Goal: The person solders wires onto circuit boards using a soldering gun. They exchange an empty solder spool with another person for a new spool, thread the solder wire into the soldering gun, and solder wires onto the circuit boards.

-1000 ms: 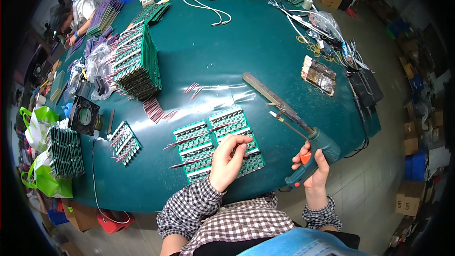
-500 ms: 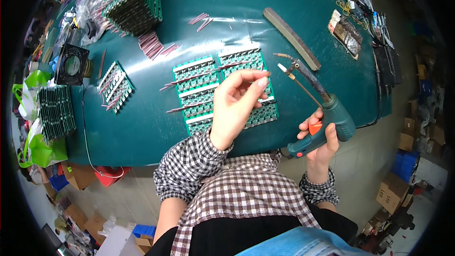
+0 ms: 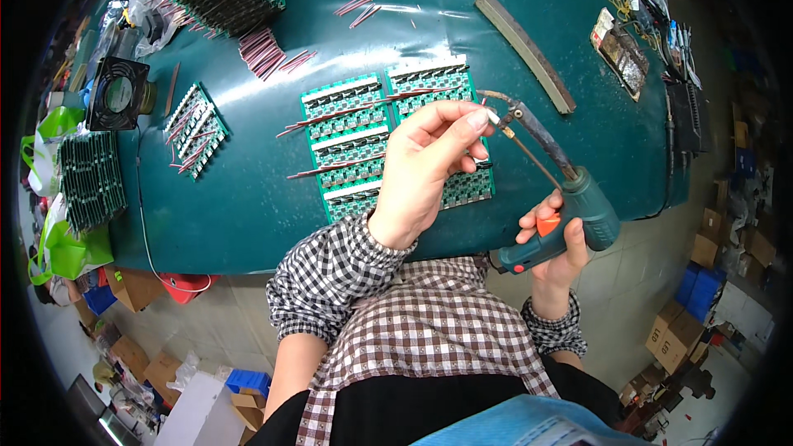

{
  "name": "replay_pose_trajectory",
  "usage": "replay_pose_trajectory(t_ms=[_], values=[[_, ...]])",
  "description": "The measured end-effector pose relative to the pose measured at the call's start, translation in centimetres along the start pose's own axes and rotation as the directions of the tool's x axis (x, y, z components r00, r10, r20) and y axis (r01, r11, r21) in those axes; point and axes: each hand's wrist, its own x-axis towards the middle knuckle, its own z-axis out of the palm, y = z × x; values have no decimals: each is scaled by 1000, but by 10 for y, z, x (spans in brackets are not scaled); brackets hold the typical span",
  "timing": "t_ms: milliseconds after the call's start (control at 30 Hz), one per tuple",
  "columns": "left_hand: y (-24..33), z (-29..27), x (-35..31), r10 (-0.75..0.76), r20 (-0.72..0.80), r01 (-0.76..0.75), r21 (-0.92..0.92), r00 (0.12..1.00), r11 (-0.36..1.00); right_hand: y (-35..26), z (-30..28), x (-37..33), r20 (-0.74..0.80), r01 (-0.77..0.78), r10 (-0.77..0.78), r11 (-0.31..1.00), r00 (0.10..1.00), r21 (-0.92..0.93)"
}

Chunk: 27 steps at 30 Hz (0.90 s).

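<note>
Left hand [image 3: 420, 169] is pressing thumb to forefinger; right hand [image 3: 562, 268] is gripping a green plastic soldering gun [image 3: 590, 213], slips risking burns.

Dark printed capitals mark the brown rectangular cardboard box [image 3: 674, 339]; the black square plastic fan [image 3: 117, 94] bears a round label, seemingly illegible.

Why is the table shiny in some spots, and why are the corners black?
Head view: whitish glare streaks the green table near the loose short wires; head view: the round fisheye image darkens to black at its corners; head view: the left hand looks fairly sharp.
</note>
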Motion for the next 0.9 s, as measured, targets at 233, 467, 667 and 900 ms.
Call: replay_pose_trajectory(t_ms=[233,467,667,900], values=[[-1,0,2,-34,0,34,-13,999,999,3,-6,-2,9,10,-11,1000,1000,22],[3,-8,0,-14,7,13,118,1000,993,-2,-4,-1,-15,-4,3,1000,1000,-6],[18,-39,-11,123,-16,-99,503,992,858,-23,-31,9,-25,84,-82,994,996,65],[20,-35,-4,86,72,-107,837,994,537,-38,-34,9,1,100,-103,955,995,-280]])
